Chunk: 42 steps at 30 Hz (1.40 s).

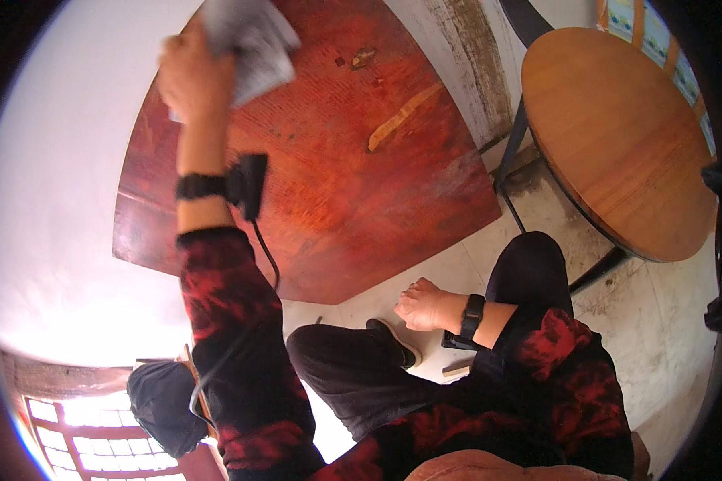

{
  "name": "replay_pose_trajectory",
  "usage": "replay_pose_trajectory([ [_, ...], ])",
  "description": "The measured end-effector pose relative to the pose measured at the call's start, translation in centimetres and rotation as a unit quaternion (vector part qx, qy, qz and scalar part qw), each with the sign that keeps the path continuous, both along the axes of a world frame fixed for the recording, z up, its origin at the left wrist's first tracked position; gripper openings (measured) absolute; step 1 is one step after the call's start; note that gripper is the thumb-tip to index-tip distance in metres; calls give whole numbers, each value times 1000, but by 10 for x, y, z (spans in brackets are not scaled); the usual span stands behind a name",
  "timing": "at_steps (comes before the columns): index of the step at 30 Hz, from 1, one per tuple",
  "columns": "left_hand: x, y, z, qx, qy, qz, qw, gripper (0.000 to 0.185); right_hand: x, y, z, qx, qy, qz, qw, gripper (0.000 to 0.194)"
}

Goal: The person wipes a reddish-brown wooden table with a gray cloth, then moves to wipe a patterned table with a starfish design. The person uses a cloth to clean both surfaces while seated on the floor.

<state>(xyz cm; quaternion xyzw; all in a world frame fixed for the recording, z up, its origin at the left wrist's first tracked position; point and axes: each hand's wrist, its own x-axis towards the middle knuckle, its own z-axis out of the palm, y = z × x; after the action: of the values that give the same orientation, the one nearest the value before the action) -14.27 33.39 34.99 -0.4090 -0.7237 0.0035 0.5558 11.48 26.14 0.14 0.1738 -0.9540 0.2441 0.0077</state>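
Note:
My left hand (pixel 197 75), blurred, reaches out over a reddish-brown wooden tabletop (pixel 331 192) and grips a folded grey sheet (pixel 262 57), which looks like newspaper. The sheet is against the far left part of the tabletop, and its upper end runs out of view. Scuffs and a long bare tan patch (pixel 403 118) mark the worn wood. My right hand (pixel 424 305) hangs above the floor between my knees, fingers curled in, with nothing seen in it. Both wrists wear black straps; a cable runs from the left one's black device (pixel 249 186).
A round wooden stool (pixel 617 144) with dark legs stands at the right. White wall (pixel 66 180) borders the tabletop on the left. At lower left are a black bag-like object (pixel 165 406) and a bright barred window (pixel 108 445). A small wooden piece (pixel 457 368) lies on the floor.

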Motion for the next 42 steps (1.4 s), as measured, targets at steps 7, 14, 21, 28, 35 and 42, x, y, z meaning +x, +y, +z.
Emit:
replay_pose_trajectory([
  [7, 3, 31, 1, 51, -36, 31, 998, 61, -2, 2, 2, 16, -29, -9, 999, 21],
  [14, 60, 48, -129, -254, 12, -114, 960, 60, 1, 4, -1, -25, 9, -23, 999, 15],
  [21, 36, 75, 3, 25, -79, -10, 997, 62, -1, 3, 3, 11, -18, -18, 1000, 18],
  [28, 57, 75, -104, -38, 45, -57, 997, 52, -1, 7, -2, -5, 18, -40, 999, 13],
  [35, 53, -25, -279, -301, -76, -196, 930, 55, -2, 4, -5, -24, -25, -43, 998, 14],
  [42, -30, -124, -139, 10, -49, -39, 998, 77, -4, 2, -16, -4, -4, -44, 999, 17],
])
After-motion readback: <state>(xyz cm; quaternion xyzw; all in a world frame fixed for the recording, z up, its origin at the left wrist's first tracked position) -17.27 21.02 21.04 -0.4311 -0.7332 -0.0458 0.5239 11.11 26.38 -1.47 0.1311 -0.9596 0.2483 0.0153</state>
